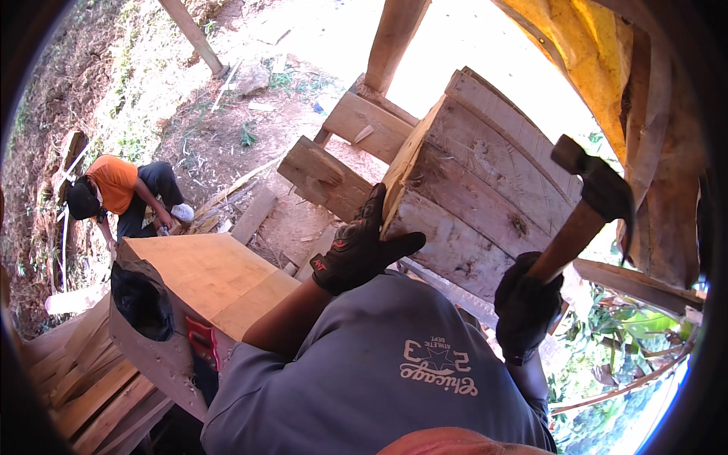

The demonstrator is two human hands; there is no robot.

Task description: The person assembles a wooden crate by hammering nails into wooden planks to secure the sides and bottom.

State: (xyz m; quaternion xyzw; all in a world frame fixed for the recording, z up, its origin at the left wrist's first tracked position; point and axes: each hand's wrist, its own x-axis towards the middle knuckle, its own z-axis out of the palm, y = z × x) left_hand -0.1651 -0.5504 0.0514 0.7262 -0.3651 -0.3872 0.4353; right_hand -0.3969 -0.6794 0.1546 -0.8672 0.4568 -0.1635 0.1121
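Note:
My left hand (358, 249), in a black work glove, grips the lower left edge of a panel of weathered grey planks (485, 182) and steadies it. My right hand (525, 303), also gloved, is closed around the wooden handle of a hammer (588, 205). The hammer's dark metal head is raised at the panel's right side, near the upper right corner. The panel rests against rough wooden cross boards (326, 178) of a raised frame.
A person in an orange shirt (114, 189) crouches on the dirt ground far below at left. A wide plywood sheet (205, 273) and stacked boards (98, 379) lie at lower left. A yellow tarp (591, 61) hangs at upper right; a timber post (394, 38) rises ahead.

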